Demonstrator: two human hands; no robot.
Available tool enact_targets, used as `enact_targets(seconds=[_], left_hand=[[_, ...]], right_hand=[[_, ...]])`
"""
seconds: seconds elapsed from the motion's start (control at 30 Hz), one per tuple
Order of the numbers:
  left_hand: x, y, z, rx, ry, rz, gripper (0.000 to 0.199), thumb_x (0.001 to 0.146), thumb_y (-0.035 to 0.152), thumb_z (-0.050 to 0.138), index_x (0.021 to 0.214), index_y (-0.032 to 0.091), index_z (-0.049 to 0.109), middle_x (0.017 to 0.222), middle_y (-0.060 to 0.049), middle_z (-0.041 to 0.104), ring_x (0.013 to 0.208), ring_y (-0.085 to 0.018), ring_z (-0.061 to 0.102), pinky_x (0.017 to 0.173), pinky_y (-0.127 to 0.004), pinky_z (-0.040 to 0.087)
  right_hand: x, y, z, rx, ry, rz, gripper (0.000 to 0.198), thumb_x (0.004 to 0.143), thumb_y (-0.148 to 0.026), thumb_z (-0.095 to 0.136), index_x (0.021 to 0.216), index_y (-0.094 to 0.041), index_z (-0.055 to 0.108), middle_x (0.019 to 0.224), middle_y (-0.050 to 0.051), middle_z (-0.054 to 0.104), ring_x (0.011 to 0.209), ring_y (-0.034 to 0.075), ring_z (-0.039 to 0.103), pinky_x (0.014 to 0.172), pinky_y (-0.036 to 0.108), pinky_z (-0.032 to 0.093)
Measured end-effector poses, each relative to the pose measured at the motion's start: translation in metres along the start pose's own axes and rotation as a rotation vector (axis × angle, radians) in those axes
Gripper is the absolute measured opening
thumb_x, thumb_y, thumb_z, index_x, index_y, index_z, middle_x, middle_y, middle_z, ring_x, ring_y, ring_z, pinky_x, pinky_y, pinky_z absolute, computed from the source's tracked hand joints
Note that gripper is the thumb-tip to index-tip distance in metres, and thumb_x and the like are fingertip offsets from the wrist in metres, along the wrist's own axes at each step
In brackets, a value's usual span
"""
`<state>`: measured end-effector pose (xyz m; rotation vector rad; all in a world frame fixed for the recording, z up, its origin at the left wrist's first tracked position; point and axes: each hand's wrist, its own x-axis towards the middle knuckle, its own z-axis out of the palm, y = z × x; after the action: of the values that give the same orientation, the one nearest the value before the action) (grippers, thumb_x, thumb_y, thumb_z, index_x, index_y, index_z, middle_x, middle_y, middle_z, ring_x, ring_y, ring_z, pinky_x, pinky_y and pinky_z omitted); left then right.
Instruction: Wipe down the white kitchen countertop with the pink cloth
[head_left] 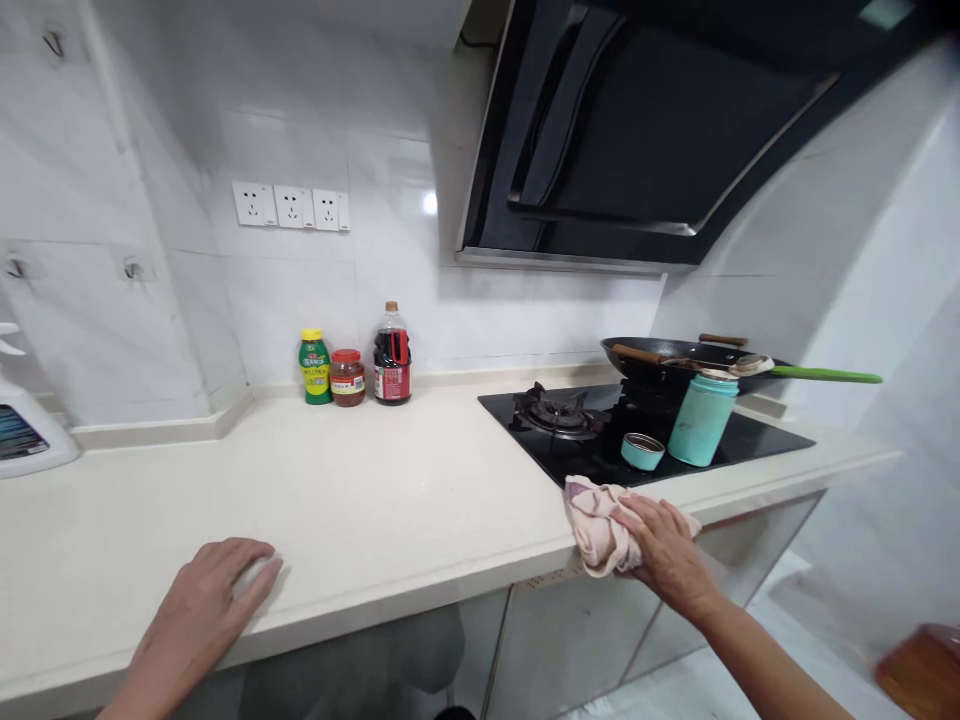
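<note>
My right hand [664, 545] grips a crumpled pale pink cloth [600, 525], pressed on the counter's front edge just before the gas stove [532, 430]. Over at the left, my left hand [214, 595] rests near the front of the white countertop [360, 510]; it is empty, with the thumb apart from the curved fingers. Beyond the cloth, a turquoise flask [703, 420] stands on the stove. Its small matching cup or lid [643, 452] sits beside it.
A black wok [637, 352] with a green-handled utensil [825, 374] is on the rear burner. Against the wall stand a green bottle [315, 370], a red-lidded jar [347, 380] and a dark sauce bottle [392, 360]. A spray bottle [30, 430] is far left; a range hood [637, 140] hangs above.
</note>
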<state>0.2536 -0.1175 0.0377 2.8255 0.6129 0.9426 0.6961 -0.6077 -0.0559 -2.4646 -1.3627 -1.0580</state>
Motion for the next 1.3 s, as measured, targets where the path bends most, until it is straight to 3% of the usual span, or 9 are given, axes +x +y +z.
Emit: enact_targets(seconds=[0.1,0.2,0.43,0.6,0.77,0.87,1.0,1.17,1.3], left_hand=[[0.001,0.001,0.001,0.007,0.017,0.0,0.042,0.089,0.06,0.051,0.093,0.025,0.073,0.102,-0.006,0.076,0.103,-0.029,0.067,0.094,-0.042,0.05],[0.003,0.001,0.003,0.04,-0.005,0.016,0.041,0.089,0.059,0.052,0.095,0.025,0.074,0.103,-0.006,0.076,0.103,-0.03,0.066,0.094,-0.044,0.05],[0.006,-0.009,0.012,0.052,-0.017,0.005,0.043,0.085,0.063,0.052,0.098,0.029,0.075,0.106,-0.005,0.075,0.101,-0.03,0.067,0.095,-0.045,0.05],[0.006,-0.013,0.013,0.059,-0.026,-0.004,0.043,0.084,0.065,0.054,0.096,0.03,0.075,0.106,-0.004,0.076,0.104,-0.03,0.067,0.094,-0.044,0.052],[0.005,-0.018,0.016,0.028,0.011,-0.04,0.045,0.083,0.066,0.054,0.095,0.029,0.076,0.104,-0.005,0.077,0.104,-0.031,0.068,0.094,-0.045,0.053],[0.004,-0.019,0.013,0.015,0.031,-0.045,0.045,0.082,0.067,0.055,0.093,0.029,0.076,0.103,-0.004,0.078,0.102,-0.03,0.069,0.093,-0.043,0.054],[0.001,-0.013,0.007,0.022,0.001,-0.061,0.043,0.084,0.066,0.056,0.094,0.029,0.076,0.105,-0.003,0.078,0.103,-0.028,0.07,0.093,-0.039,0.055],[-0.002,-0.006,0.007,0.008,0.038,-0.075,0.04,0.087,0.061,0.055,0.095,0.028,0.076,0.106,-0.004,0.078,0.105,-0.028,0.069,0.094,-0.041,0.054],[-0.004,-0.005,0.009,-0.027,0.058,-0.073,0.039,0.088,0.06,0.055,0.095,0.028,0.075,0.104,-0.004,0.077,0.104,-0.028,0.068,0.094,-0.041,0.053]], right_hand=[[-0.001,0.006,-0.004,-0.027,-0.023,0.032,0.074,0.062,-0.013,0.078,0.131,-0.019,0.052,0.143,0.018,0.046,0.135,0.037,0.036,0.115,0.053,0.027],[0.004,-0.015,-0.009,-0.062,-0.037,0.065,0.076,0.057,-0.01,0.071,0.131,-0.015,0.052,0.141,0.02,0.046,0.132,0.039,0.038,0.11,0.052,0.033],[0.04,-0.133,-0.027,0.143,-0.098,-0.044,0.084,0.058,-0.018,0.065,0.139,-0.015,0.044,0.146,0.02,0.041,0.137,0.04,0.031,0.112,0.058,0.026],[0.076,-0.214,-0.062,0.302,-0.192,-0.155,0.086,0.061,-0.02,0.07,0.141,-0.016,0.04,0.147,0.018,0.04,0.137,0.038,0.029,0.116,0.058,0.02],[0.11,-0.258,-0.095,0.456,-0.205,-0.34,0.077,0.068,-0.021,0.074,0.139,-0.017,0.044,0.14,0.014,0.045,0.132,0.033,0.035,0.117,0.049,0.025],[0.123,-0.252,-0.099,0.717,-0.167,-0.342,0.052,0.075,-0.02,0.065,0.125,-0.023,0.053,0.129,0.006,0.054,0.12,0.025,0.046,0.107,0.04,0.036],[0.127,-0.211,-0.091,0.965,-0.187,-0.236,0.033,0.073,-0.02,0.052,0.105,-0.023,0.059,0.108,0.003,0.062,0.1,0.024,0.055,0.094,0.038,0.043],[0.127,-0.148,-0.074,0.896,-0.153,0.156,0.026,0.074,-0.03,0.048,0.095,-0.022,0.059,0.098,0.005,0.062,0.093,0.027,0.058,0.084,0.037,0.048],[0.135,-0.117,-0.064,0.767,0.011,0.394,0.044,0.078,-0.044,0.048,0.112,-0.018,0.057,0.11,0.011,0.06,0.105,0.031,0.056,0.091,0.043,0.047]])
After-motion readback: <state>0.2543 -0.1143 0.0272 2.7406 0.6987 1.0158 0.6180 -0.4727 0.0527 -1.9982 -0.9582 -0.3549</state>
